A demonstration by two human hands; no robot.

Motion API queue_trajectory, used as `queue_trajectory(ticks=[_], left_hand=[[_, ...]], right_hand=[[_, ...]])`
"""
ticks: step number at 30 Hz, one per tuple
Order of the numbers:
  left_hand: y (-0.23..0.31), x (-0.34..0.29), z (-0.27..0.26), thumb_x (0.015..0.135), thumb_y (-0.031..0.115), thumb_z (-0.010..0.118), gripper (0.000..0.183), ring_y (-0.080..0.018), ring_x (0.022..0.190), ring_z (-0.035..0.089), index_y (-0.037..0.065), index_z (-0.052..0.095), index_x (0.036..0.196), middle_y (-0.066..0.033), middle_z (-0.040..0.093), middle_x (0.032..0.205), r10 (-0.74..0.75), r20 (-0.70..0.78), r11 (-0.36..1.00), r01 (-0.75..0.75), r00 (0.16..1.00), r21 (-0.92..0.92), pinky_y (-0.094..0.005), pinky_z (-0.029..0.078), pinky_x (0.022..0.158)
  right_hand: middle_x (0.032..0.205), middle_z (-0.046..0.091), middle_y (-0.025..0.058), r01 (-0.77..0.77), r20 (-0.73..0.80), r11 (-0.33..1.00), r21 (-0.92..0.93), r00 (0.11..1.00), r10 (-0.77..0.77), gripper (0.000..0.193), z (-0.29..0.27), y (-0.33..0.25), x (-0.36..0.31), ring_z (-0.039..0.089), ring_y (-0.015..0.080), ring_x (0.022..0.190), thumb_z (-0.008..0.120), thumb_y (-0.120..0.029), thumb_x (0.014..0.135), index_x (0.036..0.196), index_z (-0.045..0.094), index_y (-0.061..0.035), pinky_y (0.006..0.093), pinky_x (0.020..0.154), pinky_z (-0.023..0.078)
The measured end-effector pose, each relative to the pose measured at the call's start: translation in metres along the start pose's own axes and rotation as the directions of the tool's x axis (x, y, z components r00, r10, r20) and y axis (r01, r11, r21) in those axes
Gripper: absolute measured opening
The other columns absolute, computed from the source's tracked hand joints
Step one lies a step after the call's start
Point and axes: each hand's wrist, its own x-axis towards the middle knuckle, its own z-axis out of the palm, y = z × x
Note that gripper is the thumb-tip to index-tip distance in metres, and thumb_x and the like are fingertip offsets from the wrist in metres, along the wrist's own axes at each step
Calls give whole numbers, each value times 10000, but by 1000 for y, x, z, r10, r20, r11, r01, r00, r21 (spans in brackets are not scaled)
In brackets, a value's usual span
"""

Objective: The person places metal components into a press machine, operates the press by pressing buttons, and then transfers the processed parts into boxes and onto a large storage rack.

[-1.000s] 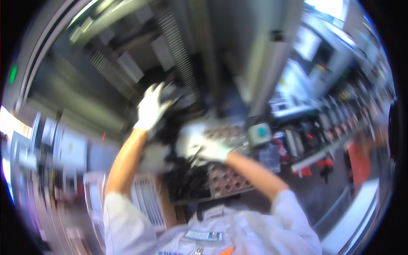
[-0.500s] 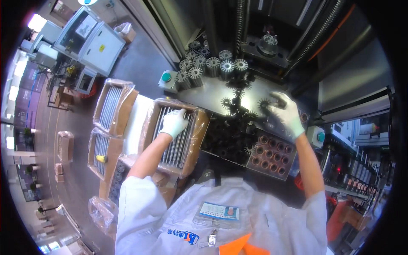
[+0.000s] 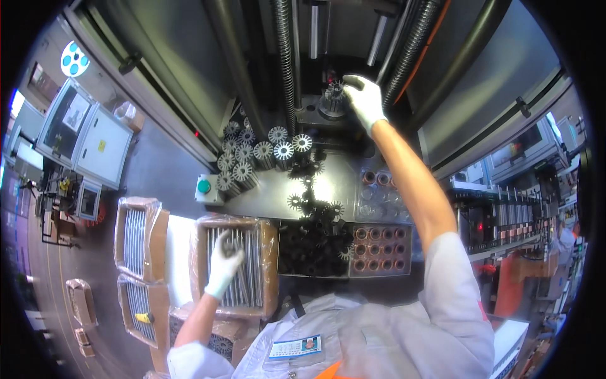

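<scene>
My right hand (image 3: 365,100), in a white glove, reaches far forward into the machine and grips a toothed metal core (image 3: 332,101) sitting on the fixture there. My left hand (image 3: 223,265), also gloved, rests in a cardboard box of thin metal rods (image 3: 243,265) at the lower left, fingers curled around a rod. Between the hands, a steel worktop (image 3: 271,196) carries several upright silver toothed cores (image 3: 262,151). A pile of dark toothed cores (image 3: 314,243) lies in front of my chest.
A tray of copper-coloured rings (image 3: 379,249) sits right of the dark pile. A green push button (image 3: 204,187) is on the worktop's left edge. Two more wrapped boxes of rods (image 3: 136,237) stand at left. Vertical machine columns and a threaded screw (image 3: 285,63) rise ahead. Grey cabinets (image 3: 82,136) stand far left.
My right hand moved from the worktop up and forward into the machine onto the core on the fixture. My left hand stayed in the rod box, shifting slightly lower.
</scene>
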Motion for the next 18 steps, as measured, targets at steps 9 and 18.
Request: queue_trajectory(ticks=[9, 18], left_hand=[[-39, -56, -23, 956, 320, 699, 459, -145, 805, 653, 31, 542, 1276, -22, 646, 857, -124, 300, 966, 184, 946, -179, -308, 538, 779], [184, 91, 114, 928, 215, 695, 392, -76, 744, 564, 8, 621, 1253, -4, 623, 864, 398, 177, 914, -407, 900, 11, -244, 474, 679]], right_hand=[[1143, 632, 179, 309, 243, 699, -645, 950, -196, 417, -4, -5, 22, 671, 372, 930, 557, -120, 903, 1311, 631, -164, 433, 920, 530], [1071, 606, 184, 314, 311, 739, -596, 939, -148, 351, -30, -27, -14, 650, 369, 972, 510, -67, 912, 1228, 648, -130, 444, 878, 528]])
